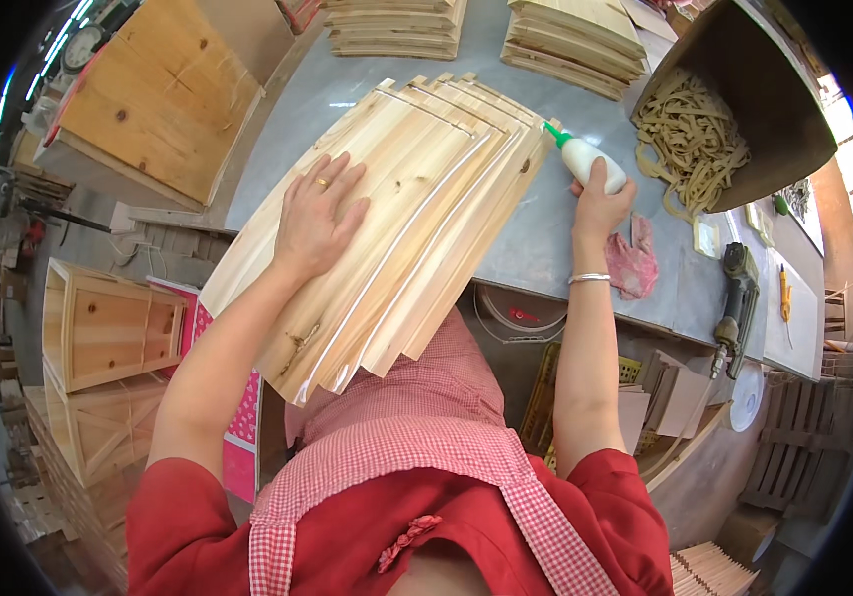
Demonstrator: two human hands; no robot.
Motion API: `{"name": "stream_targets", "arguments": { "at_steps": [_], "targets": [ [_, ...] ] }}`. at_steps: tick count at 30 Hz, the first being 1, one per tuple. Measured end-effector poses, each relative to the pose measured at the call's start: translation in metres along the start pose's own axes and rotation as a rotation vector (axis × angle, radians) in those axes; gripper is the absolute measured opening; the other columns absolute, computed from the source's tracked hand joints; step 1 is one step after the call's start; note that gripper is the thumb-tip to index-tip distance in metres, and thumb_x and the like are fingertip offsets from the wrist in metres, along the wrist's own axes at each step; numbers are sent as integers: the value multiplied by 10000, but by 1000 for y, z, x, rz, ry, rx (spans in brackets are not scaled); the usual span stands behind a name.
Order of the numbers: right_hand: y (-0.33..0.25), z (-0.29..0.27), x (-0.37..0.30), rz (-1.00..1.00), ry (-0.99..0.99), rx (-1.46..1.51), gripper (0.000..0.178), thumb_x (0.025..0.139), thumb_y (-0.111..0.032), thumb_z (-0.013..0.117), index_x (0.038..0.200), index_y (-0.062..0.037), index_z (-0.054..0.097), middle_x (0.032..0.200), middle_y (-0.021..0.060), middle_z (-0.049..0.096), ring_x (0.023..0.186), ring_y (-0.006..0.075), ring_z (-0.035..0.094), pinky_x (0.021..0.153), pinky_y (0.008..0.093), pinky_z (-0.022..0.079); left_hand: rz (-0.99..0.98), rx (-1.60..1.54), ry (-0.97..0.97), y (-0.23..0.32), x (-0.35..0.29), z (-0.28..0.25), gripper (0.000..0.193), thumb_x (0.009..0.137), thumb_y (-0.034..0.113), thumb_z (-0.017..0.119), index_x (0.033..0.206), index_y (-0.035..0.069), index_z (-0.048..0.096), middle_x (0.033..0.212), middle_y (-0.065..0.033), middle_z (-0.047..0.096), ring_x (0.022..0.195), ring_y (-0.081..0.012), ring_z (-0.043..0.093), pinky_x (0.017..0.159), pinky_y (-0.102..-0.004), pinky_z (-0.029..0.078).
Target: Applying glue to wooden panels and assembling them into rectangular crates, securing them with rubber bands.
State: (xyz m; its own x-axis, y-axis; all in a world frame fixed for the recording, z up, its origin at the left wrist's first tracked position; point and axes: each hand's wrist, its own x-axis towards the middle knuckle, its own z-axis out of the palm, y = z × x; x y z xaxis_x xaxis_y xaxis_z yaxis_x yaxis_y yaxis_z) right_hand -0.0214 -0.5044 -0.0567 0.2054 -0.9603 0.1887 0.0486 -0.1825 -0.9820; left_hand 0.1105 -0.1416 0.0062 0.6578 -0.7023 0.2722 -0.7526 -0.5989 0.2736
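Several pale wooden panels lie fanned out in overlapping layers, jutting past the near edge of the grey worktable. Lines of white glue run along their exposed right and far edges. My left hand rests on the top panel, fingers spread, palm down. In my right hand is a white squeeze bottle with a green nozzle, tilted so its tip meets the far right corner of the panels. A pink stained rag lies on the table beside my right wrist.
Two stacks of wooden panels stand at the far side. A tipped container at the right holds curled tan strips. Nearer lie an air nail gun and a yellow-handled tool. Wooden cabinets stand at the left.
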Motion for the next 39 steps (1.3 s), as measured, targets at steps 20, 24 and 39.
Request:
{"name": "stream_targets", "arguments": {
  "at_steps": [20,24,39],
  "targets": [
    [-44,-91,-173,15,-383,50,370,925,-186,712,1162,22,518,1036,117,607,827,176,654,554,283,593,149,147,206,-15,-2,14,419,973,336,588,1324,112,625,1387,-123,595,1312,-286,526,1091,-418,389],
    [-58,-121,-220,-79,-505,-56,363,958,-179,663,1212,29,509,1022,114,611,852,175,647,583,287,603,32,-38,45,2,-7,-6,489,967,395,528,1331,74,593,1421,-201,536,1366,-385,441,1125,-481,340],
    [-69,-145,-278,-8,-651,-24,399,908,-162,708,1219,1,517,1059,86,576,946,159,574,834,300,490,-43,-279,320,-32,-25,-3,382,993,295,556,1255,27,630,1293,-209,619,1239,-382,556,1064,-418,425]
  ]
}}
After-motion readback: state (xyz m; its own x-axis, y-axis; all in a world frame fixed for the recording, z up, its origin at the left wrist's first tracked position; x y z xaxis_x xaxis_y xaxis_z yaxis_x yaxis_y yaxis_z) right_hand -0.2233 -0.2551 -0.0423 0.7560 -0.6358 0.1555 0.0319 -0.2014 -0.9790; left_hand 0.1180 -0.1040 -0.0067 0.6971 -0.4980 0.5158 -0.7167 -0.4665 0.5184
